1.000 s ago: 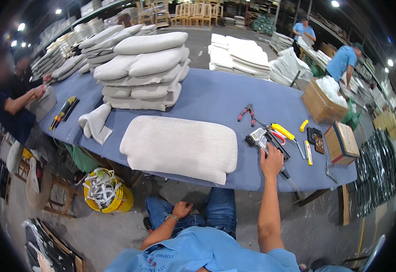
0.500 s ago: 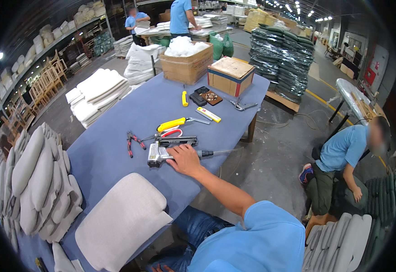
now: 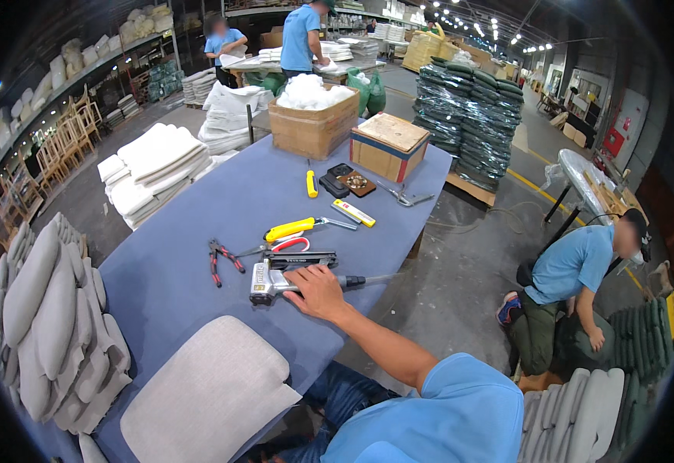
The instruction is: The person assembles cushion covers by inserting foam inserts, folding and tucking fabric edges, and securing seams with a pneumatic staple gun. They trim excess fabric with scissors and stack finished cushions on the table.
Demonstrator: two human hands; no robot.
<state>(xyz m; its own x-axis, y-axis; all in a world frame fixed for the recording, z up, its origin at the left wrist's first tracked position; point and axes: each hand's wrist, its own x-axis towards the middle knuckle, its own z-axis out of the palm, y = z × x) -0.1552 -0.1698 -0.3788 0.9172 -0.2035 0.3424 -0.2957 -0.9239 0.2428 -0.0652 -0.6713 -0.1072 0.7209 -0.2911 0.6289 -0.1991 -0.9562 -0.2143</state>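
Note:
On the blue-covered table, my right hand is closed over the handle of a silver and black air staple gun, which lies on its side with its hose running off to the right. At the lower edge only a sliver of my left hand shows, its fingers hidden. A light grey upholstered cushion lies flat in front of me. Beyond the gun are red-handled scissors and a yellow-handled tool. Red and black pliers lie left of the gun.
Stacked grey cushions crowd the table's left side. Farther up lie a yellow screwdriver and a utility knife, before a carton of white stuffing and a closed box. A co-worker crouches at right beside more cushions.
My view has shifted slightly, while my right hand stays on the staple gun. The left hand, its fingers partly visible before, has nearly left the lower edge.

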